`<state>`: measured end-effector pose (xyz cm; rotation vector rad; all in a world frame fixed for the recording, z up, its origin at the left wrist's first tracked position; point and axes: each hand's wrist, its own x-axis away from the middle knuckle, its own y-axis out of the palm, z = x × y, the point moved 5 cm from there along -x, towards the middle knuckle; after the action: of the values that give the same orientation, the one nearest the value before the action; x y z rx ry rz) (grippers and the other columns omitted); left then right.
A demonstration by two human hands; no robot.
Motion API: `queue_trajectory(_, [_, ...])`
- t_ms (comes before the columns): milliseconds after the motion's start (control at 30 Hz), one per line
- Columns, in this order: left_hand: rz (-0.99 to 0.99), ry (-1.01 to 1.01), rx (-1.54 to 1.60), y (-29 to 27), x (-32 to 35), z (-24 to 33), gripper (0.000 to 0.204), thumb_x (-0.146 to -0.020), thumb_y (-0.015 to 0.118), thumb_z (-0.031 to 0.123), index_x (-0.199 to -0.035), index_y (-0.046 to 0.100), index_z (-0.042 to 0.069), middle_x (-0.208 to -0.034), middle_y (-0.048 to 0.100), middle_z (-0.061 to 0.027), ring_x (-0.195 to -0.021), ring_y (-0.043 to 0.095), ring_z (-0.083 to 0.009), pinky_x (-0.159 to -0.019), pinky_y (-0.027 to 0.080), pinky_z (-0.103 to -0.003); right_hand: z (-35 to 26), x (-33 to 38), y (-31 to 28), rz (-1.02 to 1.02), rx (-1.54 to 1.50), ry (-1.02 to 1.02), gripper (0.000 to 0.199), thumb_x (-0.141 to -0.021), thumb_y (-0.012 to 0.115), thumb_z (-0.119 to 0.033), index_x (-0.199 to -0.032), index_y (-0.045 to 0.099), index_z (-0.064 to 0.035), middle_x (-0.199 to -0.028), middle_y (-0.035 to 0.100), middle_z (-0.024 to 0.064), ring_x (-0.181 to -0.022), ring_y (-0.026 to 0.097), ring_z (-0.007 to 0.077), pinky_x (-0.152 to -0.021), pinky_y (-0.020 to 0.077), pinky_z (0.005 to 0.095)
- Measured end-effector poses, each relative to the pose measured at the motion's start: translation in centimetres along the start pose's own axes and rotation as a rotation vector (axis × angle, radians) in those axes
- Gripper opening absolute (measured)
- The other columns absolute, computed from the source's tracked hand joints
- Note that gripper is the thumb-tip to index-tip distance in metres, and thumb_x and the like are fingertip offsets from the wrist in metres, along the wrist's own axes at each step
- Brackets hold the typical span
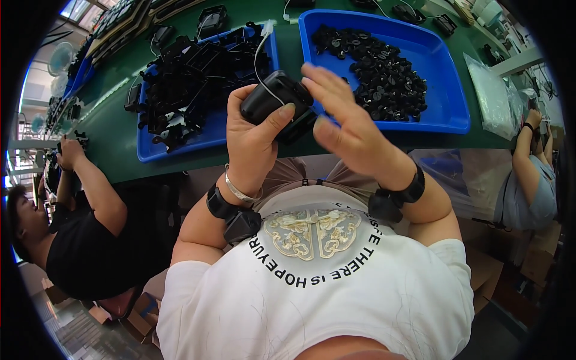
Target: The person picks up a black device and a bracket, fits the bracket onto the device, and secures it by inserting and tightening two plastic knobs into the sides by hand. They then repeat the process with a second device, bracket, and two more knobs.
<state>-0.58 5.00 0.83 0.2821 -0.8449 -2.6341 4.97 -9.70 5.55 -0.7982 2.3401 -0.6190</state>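
My left hand (249, 141) is wrapped round a black plastic device (259, 103) with rounded edges, its thumb pressing across the near side. A thin white cable (257, 65) runs up from the device to a small white connector (267, 27). Beside the device, my right hand (354, 129) has its fingers stretched out and apart, slightly smeared by motion. Its fingertips come close to the device's right side; I cannot tell whether they touch it. Nothing shows in the right palm.
Left of the hands, a blue tray (146, 147) holds a heap of black plastic brackets (192, 66). A second blue tray (450, 114) contains many small round black parts (393, 90). Clear plastic bags (495, 102) lie farther right on the green table (114, 141). People sit on both sides.
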Motion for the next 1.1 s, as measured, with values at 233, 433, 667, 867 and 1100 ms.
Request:
queue_trajectory(233, [-0.003, 0.051, -0.076, -0.4, -0.7, 0.2, 0.045, -0.074, 0.069, -0.004, -0.108, 0.042, 0.005, -0.098, 0.058, -0.0073, -0.087, 0.059, -0.0128, -0.075, 0.050, -0.024, 0.5, -0.1, 1.3, -0.123, -0.121, -0.052, 0.064, -0.092, 0.038, -0.048, -0.132, 0.040, 0.0019, -0.144, 0.024, 0.0216, -0.135, 0.018, 0.0335, -0.108, 0.0113, 0.0418])
queue_trajectory(433, [-0.021, 0.063, -0.116, -0.3, -0.4, 0.1, 0.046, -0.074, 0.071, -0.003, -0.108, 0.042, 0.005, -0.098, 0.058, -0.0069, -0.086, 0.059, -0.0122, -0.075, 0.050, -0.023, -1.5, 0.8, 0.9, -0.076, -0.226, -0.180, 0.058, -0.094, 0.037, -0.040, -0.133, 0.038, 0.0020, -0.144, 0.025, 0.0199, -0.135, 0.018, 0.0332, -0.108, 0.0119, 0.0416])
queue_trajectory(667, [0.001, 0.078, -0.099, -0.3, -0.4, -0.1, 0.046, -0.074, 0.071, -0.003, -0.108, 0.041, 0.005, -0.098, 0.058, -0.0068, -0.087, 0.059, -0.0116, -0.075, 0.050, -0.023, -0.4, 0.1, 0.2, 0.006, -0.065, -0.035, 0.058, -0.095, 0.034, -0.041, -0.134, 0.037, 0.0014, -0.145, 0.026, 0.0180, -0.136, 0.017, 0.0328, -0.109, 0.0111, 0.0418])
queue_trajectory(867, [-0.012, 0.079, -0.108, -0.3, -1.0, 0.4, 0.046, -0.074, 0.071, -0.002, -0.107, 0.041, 0.005, -0.098, 0.058, -0.0068, -0.087, 0.059, -0.0113, -0.075, 0.050, -0.023, 0.3, -0.1, 1.3, -0.102, -0.133, -0.085, 0.062, -0.095, 0.031, -0.046, -0.134, 0.037, 0.0018, -0.144, 0.025, 0.0188, -0.136, 0.015, 0.0321, -0.109, 0.0109, 0.0409])
queue_trajectory(1100, [0.004, 0.077, -0.117, -0.3, -0.6, 0.1, 0.046, -0.074, 0.072, -0.002, -0.107, 0.041, 0.006, -0.098, 0.058, -0.0064, -0.087, 0.059, -0.0107, -0.073, 0.050, -0.022, -1.0, 0.7, 1.6, -0.091, -0.237, -0.126, 0.069, -0.094, 0.028, -0.052, -0.135, 0.035, 0.0028, -0.146, 0.023, 0.0187, -0.137, 0.014, 0.0323, -0.109, 0.0096, 0.0404])
